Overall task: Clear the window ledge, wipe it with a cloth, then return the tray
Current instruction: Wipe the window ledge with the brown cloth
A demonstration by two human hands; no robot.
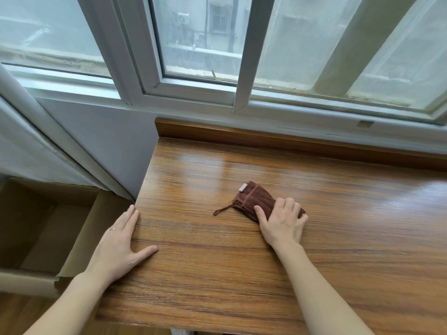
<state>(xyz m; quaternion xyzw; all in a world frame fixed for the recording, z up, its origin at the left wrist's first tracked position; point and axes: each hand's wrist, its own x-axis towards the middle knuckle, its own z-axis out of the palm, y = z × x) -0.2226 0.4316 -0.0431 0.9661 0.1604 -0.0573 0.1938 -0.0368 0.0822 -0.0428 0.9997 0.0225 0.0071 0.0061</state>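
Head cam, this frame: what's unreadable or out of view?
- Tray: nowhere in the head view.
- Folded brown cloth: near end covered by the right hand.
- Open cardboard box: cut by the left edge; left hand hides part of its flap.
- Wooden ledge: right end cut off.

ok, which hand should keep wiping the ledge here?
Right. The right hand already presses the brown cloth onto the wooden ledge, fingers curled over it. The left hand lies flat at the ledge's left edge, bracing.
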